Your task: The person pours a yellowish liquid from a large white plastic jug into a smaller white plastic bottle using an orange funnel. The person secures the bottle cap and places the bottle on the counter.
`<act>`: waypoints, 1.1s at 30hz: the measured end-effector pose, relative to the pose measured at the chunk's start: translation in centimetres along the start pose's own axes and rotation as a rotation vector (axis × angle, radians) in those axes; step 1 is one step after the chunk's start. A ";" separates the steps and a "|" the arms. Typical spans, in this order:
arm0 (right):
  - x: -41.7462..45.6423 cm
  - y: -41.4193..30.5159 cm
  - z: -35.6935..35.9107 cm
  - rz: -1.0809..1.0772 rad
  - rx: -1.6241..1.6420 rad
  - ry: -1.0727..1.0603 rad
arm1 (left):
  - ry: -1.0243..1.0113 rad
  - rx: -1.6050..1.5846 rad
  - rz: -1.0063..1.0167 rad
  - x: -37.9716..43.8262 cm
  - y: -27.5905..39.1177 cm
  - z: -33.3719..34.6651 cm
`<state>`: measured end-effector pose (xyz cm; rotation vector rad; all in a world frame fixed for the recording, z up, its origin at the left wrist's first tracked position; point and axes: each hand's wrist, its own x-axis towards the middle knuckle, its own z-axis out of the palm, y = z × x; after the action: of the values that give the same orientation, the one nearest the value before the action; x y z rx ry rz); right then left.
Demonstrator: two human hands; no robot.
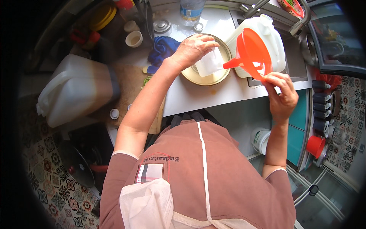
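My left hand [197, 48] grips the top of a small translucent white plastic bottle [210, 64] over a cream plate with a patterned rim [197, 80]. In my right hand [281, 91] is the rim of a red plastic funnel [253, 53], held tilted with its spout pointing left. The spout's tip is close to the small bottle; whether they touch I cannot tell. Behind the funnel stands a large whitish plastic jug [276, 37] with an uncapped-looking mouth, by the sink.
A large jug of brown liquid [80, 88] stands at left near a wooden cutting board [155, 121]. A blue cloth [161, 50], a clear water bottle [191, 13] and a small white cup [133, 39] lie farther back. The faucet [300, 24] overhangs the sink at right.
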<state>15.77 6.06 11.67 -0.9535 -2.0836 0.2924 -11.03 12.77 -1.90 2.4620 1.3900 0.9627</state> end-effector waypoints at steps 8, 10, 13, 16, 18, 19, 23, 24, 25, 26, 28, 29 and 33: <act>-2.4 1.2 3.3 -0.021 -0.068 0.069 | 0.025 0.076 -0.074 -1.2 0.4 -0.2; -2.6 1.4 3.7 -0.047 -0.096 0.060 | 0.024 0.093 -0.088 -1.0 0.6 -0.2; -3.1 1.5 4.5 -0.113 -0.148 0.049 | 0.019 0.109 -0.123 -1.1 1.0 -0.2; -4.1 1.9 5.6 -0.139 -0.133 0.019 | 0.031 0.105 -0.140 -1.5 0.8 -0.2; -4.5 2.2 6.0 -0.110 -0.140 -0.003 | 0.031 0.105 -0.146 -1.6 0.7 -0.2; -4.6 2.3 6.2 -0.096 -0.144 -0.014 | 0.031 0.107 -0.154 -1.6 0.6 -0.2; -5.5 2.5 6.5 0.018 -0.133 0.017 | 0.043 0.092 -0.175 -1.7 0.6 0.0; -5.8 2.7 6.6 0.036 -0.128 0.016 | 0.047 0.083 -0.178 -1.7 0.6 0.0; -6.1 2.8 6.7 0.055 -0.124 0.014 | 0.045 0.074 -0.186 -1.8 0.7 -0.1; -6.2 2.8 6.7 0.075 -0.120 0.013 | 0.042 0.065 -0.193 -1.9 0.9 -0.2; -6.4 2.6 6.6 0.111 -0.101 0.020 | 0.049 0.055 -0.195 -1.9 1.1 -0.2; -6.5 2.4 6.5 0.130 -0.093 0.025 | 0.059 0.054 -0.190 -1.8 1.2 -0.2; -6.8 2.3 6.1 0.138 -0.089 0.048 | 0.064 0.058 -0.182 -1.7 1.2 -0.1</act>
<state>15.04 3.45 2.62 -1.1489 -2.0046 0.2467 -10.81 10.74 -2.08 2.3129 1.6513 0.9807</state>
